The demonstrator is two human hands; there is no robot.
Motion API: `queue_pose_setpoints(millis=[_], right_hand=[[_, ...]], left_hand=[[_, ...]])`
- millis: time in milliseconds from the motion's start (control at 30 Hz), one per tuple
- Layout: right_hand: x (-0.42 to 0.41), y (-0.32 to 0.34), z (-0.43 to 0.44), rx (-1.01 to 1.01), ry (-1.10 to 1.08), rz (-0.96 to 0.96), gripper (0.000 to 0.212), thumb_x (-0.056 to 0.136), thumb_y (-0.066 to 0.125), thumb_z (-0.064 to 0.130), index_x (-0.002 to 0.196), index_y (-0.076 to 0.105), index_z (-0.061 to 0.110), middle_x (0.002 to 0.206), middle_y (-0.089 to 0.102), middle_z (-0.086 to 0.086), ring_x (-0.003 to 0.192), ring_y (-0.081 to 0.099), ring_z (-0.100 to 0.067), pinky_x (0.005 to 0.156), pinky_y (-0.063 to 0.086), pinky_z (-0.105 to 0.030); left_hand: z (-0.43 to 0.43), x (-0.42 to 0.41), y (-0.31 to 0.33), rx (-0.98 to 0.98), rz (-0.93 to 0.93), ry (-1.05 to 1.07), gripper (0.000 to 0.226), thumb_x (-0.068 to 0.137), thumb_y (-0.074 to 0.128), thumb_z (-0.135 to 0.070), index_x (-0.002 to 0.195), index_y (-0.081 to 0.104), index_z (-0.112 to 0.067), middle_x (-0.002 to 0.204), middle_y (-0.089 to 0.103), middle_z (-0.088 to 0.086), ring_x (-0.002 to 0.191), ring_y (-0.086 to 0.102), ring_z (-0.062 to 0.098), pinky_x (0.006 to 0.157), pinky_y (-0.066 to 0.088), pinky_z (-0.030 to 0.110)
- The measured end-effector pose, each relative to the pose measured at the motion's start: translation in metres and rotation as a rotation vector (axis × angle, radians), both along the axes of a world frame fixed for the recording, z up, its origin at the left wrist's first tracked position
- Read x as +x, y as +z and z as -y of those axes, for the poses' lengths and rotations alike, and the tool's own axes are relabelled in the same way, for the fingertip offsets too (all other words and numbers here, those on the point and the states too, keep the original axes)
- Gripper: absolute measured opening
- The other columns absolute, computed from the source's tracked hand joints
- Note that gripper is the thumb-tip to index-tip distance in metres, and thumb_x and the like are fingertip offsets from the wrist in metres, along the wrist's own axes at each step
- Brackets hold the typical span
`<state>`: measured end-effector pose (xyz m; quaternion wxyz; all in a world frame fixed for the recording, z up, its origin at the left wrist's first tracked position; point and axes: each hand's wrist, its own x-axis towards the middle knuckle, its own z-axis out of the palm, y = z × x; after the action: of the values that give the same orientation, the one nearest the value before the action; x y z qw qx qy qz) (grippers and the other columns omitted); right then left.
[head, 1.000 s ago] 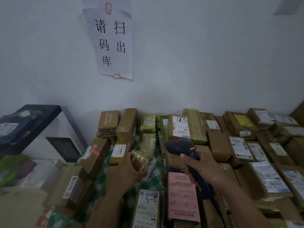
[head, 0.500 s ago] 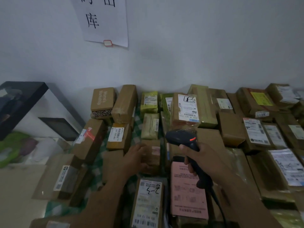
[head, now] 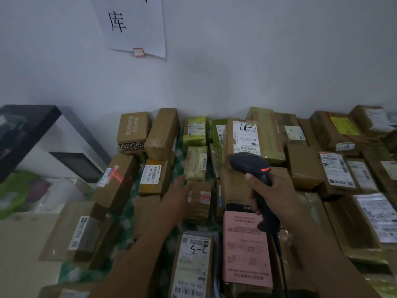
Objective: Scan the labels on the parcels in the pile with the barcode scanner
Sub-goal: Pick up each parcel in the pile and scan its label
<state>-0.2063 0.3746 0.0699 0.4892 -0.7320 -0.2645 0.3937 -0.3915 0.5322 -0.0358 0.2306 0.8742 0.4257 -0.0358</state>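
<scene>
Mid-scan, I'd judge: right hand (head: 277, 195) grips the barcode scanner (head: 250, 163) by its handle, nose aimed across the pile (head: 305, 166) toward the upright parcel (head: 245, 136) w/ white label, while left hand (head: 176, 197) (blurred, fingers loosely straight, gripping nothing) touches the small brown parcel (head: 202, 203) mid-pile. Next move needs the beam squared on a barcode & the trigger pulled. Vs 1 s ago, left hand no longer holds a parcel up off the pile.

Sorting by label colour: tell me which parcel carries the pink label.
The flat parcel lying nearer the person than the right hand, which grips the scanner; its top sheet is pink, while neighbouring labels are white.
</scene>
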Motion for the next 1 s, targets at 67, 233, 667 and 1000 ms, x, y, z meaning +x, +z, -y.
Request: queue_pose_setpoints(millis=[67, 233, 667, 1000], right_hand=[[0.008, 0.0, 0.005, 0.013, -0.062, -0.006, 0.036, 0.091, 0.065, 0.032, 0.077, 0.057, 0.0, 0.058, 0.059, -0.012, 0.046, 0.054, -0.023, 0.046, 0.047, -0.032], [0.034, 0.0, 0.021, -0.002, -0.237, 0.004, 0.035, 0.09, 0.065, 0.038, 0.081, 0.061, 0.004, 0.064, 0.062, -0.015, 0.054, 0.057, -0.028, 0.054, 0.048, -0.036], [0.08, 0.026, 0.015, 0.073, -0.253, 0.065, 0.037, 0.092, 0.064, 0.038, 0.075, 0.059, 0.005, 0.058, 0.059, -0.01, 0.048, 0.054, -0.021, 0.047, 0.046, -0.029], [0.058, 0.027, 0.0, 0.192, -0.176, -0.398, 0.035, 0.083, 0.066, 0.049, 0.101, 0.068, 0.02, 0.089, 0.076, -0.006, 0.083, 0.071, -0.023, 0.074, 0.053, -0.033]], left_hand=[[0.0, 0.017, 0.018, 0.066, 0.177, 0.046, 0.06, 0.094, 0.063, -0.033, 0.148, 0.04, -0.024, 0.161, 0.02, 0.004, 0.144, 0.029, 0.022, 0.115, 0.029, 0.033], [0.013, 0.079, 0.062, 0.154, 0.414, 0.046, 0.061, 0.096, 0.054, -0.047, 0.151, 0.033, -0.03, 0.159, 0.023, -0.001, 0.146, 0.022, 0.017, 0.117, 0.026, 0.039], [0.035, 0.179, 0.053, 0.202, 0.209, 0.233, 0.104, 0.073, 0.068, -0.068, 0.152, 0.02, -0.019, 0.152, 0.019, 0.022, 0.14, 0.023, 0.039, 0.113, 0.032, 0.05], [0.061, 0.108, 0.089, -0.345, 0.865, 0.479, 0.055, 0.083, 0.069, -0.03, 0.134, 0.049, -0.033, 0.131, 0.044, 0.0, 0.113, 0.054, 0.017, 0.074, 0.057, 0.025]])
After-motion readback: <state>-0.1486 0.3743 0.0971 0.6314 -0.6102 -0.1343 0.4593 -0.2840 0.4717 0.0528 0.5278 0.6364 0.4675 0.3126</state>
